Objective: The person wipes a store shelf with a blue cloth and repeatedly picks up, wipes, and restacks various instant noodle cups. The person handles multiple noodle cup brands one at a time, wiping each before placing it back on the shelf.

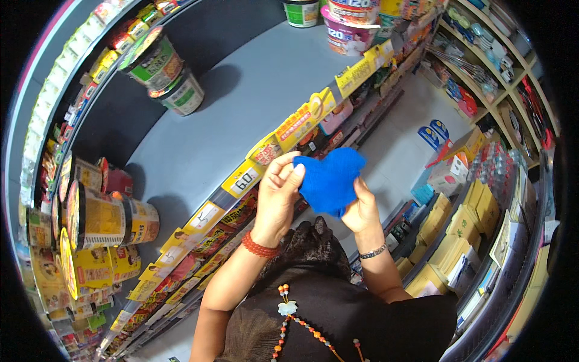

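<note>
A bright blue cloth (328,183) is held up in front of my body, bunched and slightly blurred. Its left upper corner is pinched between the thumb and fingers of my left hand (281,185), which wears a red bead bracelet (260,245). On the other side, my right hand (364,208) grips the cloth's right lower edge; a dark bracelet (373,251) circles that wrist. Both hands are just off the front edge of a grey store shelf (217,122), near its yellow price strip (267,149).
Stacked instant noodle cups (165,74) stand on the shelf's far side. More noodle tubs (97,217) crowd its left end, and others (350,31) its upper right. Across the tiled aisle (384,158) are racks of yellow envelopes (452,240) and a wooden cubby shelf (491,106).
</note>
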Demonstrator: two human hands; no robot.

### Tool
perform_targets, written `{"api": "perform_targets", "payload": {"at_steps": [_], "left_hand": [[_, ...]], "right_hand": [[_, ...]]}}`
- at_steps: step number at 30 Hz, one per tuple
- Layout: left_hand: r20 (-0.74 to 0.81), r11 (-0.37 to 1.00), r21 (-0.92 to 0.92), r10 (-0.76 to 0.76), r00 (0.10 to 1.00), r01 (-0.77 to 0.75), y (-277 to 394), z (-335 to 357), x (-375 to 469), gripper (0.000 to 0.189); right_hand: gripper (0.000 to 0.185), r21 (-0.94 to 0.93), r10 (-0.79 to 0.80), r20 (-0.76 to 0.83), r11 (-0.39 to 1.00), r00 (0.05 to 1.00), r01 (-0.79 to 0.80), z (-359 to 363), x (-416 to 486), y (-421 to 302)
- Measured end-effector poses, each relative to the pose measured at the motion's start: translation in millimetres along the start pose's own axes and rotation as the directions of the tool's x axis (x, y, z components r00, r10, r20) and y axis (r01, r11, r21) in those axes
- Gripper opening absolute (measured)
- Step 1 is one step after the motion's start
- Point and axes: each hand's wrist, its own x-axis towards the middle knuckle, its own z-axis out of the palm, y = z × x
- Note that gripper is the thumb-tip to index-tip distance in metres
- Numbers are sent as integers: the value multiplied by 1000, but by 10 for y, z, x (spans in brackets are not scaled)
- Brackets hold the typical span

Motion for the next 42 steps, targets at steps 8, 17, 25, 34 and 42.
{"api": "perform_targets", "payload": {"at_steps": [8,17,25,34,42], "left_hand": [[351,415,697,513,783,-584,191,371,62,32],[-17,71,976,968,252,-207,2101,-709,1296,132],[-25,116,955,949,315,-272,2386,-1001,1687,125],[585,-267,740,710,393,-618,1473,-77,256,101],[657,-244,726,523,543,-643,1171,-184,-623,100]], "right_hand": [[67,-103,-103,225,986,969,129,426,-6,29],[55,163,-37,224,987,974,0,568,316,-227],[53,-207,-104,219,967,970,151,544,489,-127],[40,-368,-317,882,-4,348,930,1885,915,-192],[23,-561,-404,772,-71,490,825,1893,1294,-186]]}}
